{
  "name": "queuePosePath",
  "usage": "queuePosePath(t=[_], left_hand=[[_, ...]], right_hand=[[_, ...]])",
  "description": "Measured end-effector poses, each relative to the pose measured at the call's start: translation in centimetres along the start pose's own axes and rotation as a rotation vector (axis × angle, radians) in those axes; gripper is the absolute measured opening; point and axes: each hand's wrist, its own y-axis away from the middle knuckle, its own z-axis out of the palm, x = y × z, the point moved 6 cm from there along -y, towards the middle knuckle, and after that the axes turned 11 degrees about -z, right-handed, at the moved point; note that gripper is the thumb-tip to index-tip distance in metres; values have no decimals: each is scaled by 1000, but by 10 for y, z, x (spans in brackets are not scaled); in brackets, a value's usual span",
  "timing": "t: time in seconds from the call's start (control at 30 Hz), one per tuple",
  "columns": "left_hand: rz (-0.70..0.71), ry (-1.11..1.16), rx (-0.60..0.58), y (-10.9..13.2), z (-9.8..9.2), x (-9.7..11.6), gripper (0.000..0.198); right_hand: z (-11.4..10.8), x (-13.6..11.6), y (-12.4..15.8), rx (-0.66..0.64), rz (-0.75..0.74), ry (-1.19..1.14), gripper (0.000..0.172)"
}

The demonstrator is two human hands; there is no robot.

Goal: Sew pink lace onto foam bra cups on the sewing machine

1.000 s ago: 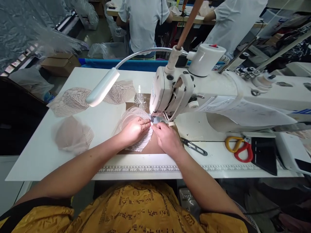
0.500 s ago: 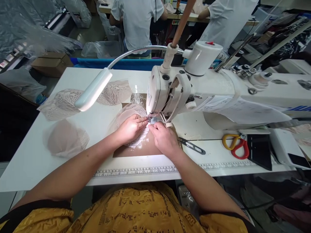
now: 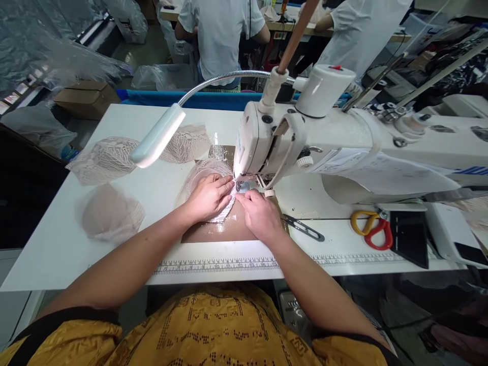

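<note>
"Along the near edge of the table (image 3: 49,254), what is showing?"

"A ruler strip (image 3: 213,266) is running there. Beyond it, the right hand (image 3: 263,216) is curling loosely, its fingertips meeting the lace piece (image 3: 200,175) near the needle area."

"And the left hand (image 3: 211,195)?"

"Its fingers are stretching close together over the lace. I cannot tell whether either hand is pinching."

"Where is the lace lying?"

"On a brown sheet (image 3: 213,234), just beside the sewing machine (image 3: 251,142)."

"Farther off?"

"Past the table, a person in a white top (image 3: 219,40) is facing away."
</note>
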Motion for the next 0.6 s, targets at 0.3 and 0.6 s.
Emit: queuePosePath(t=[0.3, 0.6], left_hand=[[-196, -140, -85, 16, -17, -2, 50], [-729, -408, 165, 156, -121, -81, 40]], right_hand=[[-3, 4, 2, 76, 30, -99, 39], [-3, 6, 1, 139, -36, -156, 36]])
